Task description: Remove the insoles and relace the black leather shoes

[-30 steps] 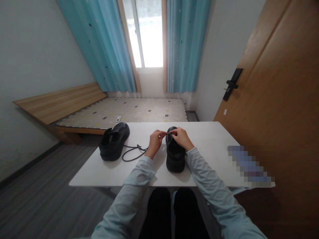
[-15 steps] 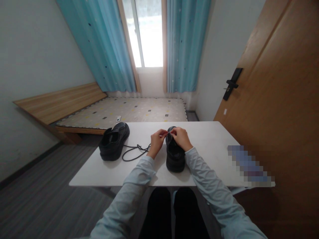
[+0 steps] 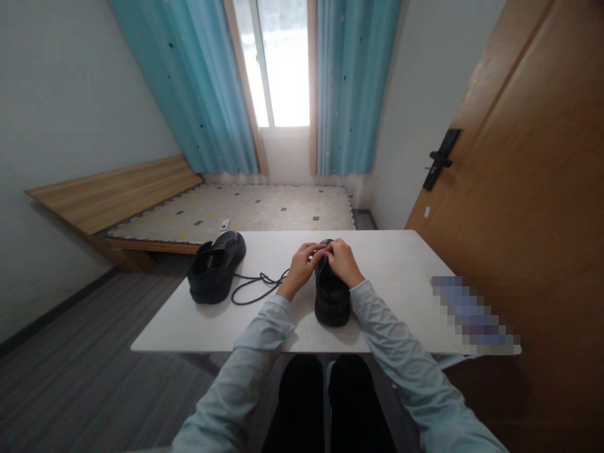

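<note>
A black shoe [image 3: 332, 301] stands on the white table [image 3: 391, 283], its heel towards me. My left hand [image 3: 302, 267] and my right hand [image 3: 343, 261] meet over the front of this shoe, fingertips pinched close together. Whatever lies between the fingertips is too small to make out. Another black shoe [image 3: 212, 270] sits at the table's left side. Between the two shoes a dark lace [image 3: 250, 302] lies in loops, its right end passing out of sight by my left hand.
Beyond the table is a low bed [image 3: 264, 207] with a small white object [image 3: 225, 224] on it. A wooden door [image 3: 533, 207] stands at the right. A pixelated patch covers something at the table's right edge.
My left hand has shifted slightly right and up, its fingers now further over the shoe's front and against my right fingertips. The shoes have stayed in place.
</note>
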`<state>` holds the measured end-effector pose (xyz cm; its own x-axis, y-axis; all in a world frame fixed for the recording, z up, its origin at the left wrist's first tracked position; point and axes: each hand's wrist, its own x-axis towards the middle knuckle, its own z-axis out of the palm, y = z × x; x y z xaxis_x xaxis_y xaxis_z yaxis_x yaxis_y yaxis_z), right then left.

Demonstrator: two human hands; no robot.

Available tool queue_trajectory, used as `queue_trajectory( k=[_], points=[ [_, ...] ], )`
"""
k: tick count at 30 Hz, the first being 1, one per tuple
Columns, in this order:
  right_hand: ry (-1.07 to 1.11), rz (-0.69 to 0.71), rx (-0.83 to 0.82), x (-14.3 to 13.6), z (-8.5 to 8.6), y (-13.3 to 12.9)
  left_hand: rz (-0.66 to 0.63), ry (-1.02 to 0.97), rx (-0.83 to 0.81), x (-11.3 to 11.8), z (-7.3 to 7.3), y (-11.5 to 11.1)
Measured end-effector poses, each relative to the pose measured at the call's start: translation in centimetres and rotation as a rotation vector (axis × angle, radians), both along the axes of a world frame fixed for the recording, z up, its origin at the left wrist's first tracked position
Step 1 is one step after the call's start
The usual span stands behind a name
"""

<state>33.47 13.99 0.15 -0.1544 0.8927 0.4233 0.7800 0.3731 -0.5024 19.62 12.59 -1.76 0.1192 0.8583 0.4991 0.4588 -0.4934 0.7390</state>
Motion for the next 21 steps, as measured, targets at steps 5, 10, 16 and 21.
queue_trajectory(
  k=[5, 10, 16, 21],
  points=[
    [0.119, -0.025, 0.033, 0.5, -0.1, 0.2, -0.012, 0.043, -0.022, 0.1, 0.3, -0.4],
    [0.263, -0.094, 0.055, 1.5, -0.1, 0.4, -0.008, 0.036, -0.044, 0.2, 0.0, -0.2],
    [0.504, -0.130, -0.051, 2.8, 0.2, 0.4, 0.013, 0.071, -0.027, 0.4, 0.0, -0.2],
    [0.885, 0.008, -0.223, 4.5, 0.8, 0.4, 0.027, 0.109, -0.007, 0.4, 0.1, -0.2]
  ],
)
